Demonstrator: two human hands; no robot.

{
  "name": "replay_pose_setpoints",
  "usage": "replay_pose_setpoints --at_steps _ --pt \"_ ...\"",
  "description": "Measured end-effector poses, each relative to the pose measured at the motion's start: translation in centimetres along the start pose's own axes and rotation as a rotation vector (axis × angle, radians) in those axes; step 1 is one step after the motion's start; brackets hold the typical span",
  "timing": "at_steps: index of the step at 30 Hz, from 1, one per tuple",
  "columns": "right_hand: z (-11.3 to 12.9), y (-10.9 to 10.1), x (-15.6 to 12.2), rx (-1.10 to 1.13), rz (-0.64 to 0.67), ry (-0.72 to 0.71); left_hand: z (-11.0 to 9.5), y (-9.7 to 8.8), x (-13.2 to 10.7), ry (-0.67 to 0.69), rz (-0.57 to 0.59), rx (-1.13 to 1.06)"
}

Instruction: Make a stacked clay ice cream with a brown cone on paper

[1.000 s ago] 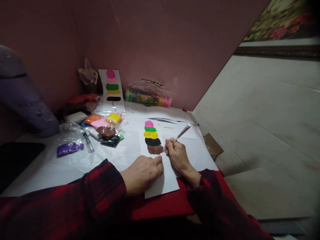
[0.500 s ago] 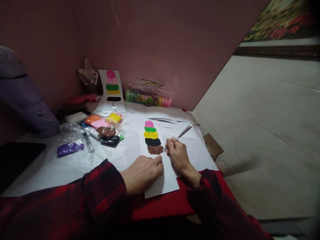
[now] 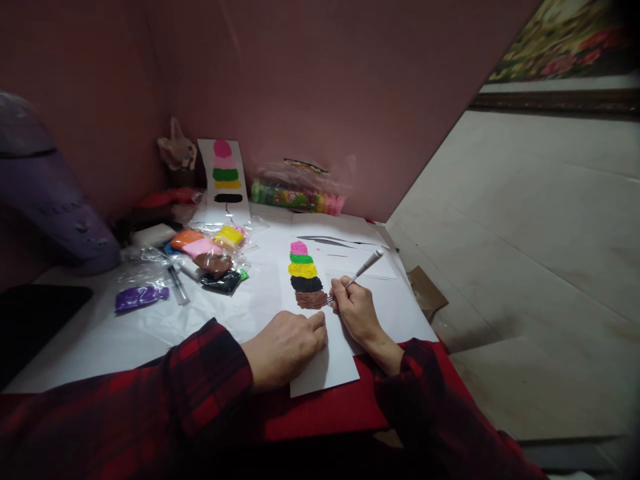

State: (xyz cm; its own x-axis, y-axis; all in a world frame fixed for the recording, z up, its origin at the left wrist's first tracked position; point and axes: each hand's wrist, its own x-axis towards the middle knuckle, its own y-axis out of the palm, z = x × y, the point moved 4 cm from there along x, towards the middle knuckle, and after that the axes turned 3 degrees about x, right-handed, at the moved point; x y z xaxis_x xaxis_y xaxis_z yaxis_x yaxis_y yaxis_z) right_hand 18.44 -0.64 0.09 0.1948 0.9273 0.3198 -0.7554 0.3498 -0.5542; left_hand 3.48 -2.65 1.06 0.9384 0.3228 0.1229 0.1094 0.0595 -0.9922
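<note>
Pink walls meet in the far corner behind a white-covered surface (image 3: 150,333), with a pale tiled floor off to the right. On the near middle of that surface lies a white sheet (image 3: 327,363) bearing a stack of clay colour patches (image 3: 304,273): pink at the far end, then green, yellow, black and brown nearest.

The right hand (image 3: 355,308) has its grip closed around a slim metal tool (image 3: 361,267), held like a pen, its handle slanting up and to the far right. The tool's tip sits at the right edge of the brown patch (image 3: 311,299).

The left hand (image 3: 286,347) lies flat on the sheet's near left part, fingers loosely curled, pressing the paper down just near of the brown patch; it grasps nothing. Both sleeves are red and black plaid.

To the left lie clear bags of clay (image 3: 213,257) in orange, pink, yellow, brown and black, and a purple piece (image 3: 141,297) further left. A second card with colour patches (image 3: 223,175) leans against the far wall, beside a packet of assorted clays (image 3: 297,197).
</note>
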Motion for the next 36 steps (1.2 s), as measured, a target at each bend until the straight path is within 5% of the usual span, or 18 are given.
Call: replay_pose_setpoints --at_steps 36 --pt "0.23 0.01 -0.09 -0.065 0.030 -0.019 0.03 0.23 0.04 -0.004 0.001 0.000"
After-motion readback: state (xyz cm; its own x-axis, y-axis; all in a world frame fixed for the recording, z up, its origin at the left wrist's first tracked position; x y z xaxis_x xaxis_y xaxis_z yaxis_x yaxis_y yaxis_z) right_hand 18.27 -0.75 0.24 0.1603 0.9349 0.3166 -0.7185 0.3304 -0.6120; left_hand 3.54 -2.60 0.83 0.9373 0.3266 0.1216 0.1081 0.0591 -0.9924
